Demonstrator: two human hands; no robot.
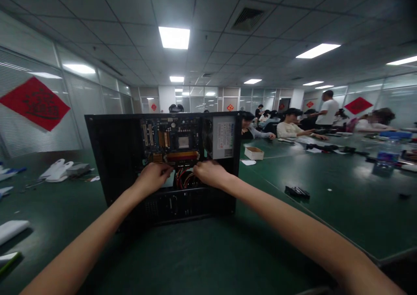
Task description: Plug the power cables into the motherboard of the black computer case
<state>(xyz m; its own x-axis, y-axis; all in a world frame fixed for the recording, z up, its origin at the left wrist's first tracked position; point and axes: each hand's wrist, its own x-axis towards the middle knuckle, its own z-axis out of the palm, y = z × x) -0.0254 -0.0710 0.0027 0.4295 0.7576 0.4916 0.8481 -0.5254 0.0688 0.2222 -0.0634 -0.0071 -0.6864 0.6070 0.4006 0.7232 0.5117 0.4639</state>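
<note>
An open black computer case [100, 169] stands upright on the green table, its inside facing me. A motherboard [174, 132] is mounted in it, with a red and gold memory module [182, 156] lying across its lower part. My left hand [154, 177] reaches in below the module's left end, fingers bent and pressed together. Near the module's right end my right hand [210, 173] is closed, fingertips turned inward. What either hand grips is too small and dark to make out. Red and black cables [185, 179] run between the hands. A labelled power supply [223, 136] fills the upper right.
The green table [260, 243] extends all round the case. A black part [297, 192] and a small white box [254, 153] lie to the right. White items and a grey block [78, 169] are on the left. Several people sit along the table's far right side.
</note>
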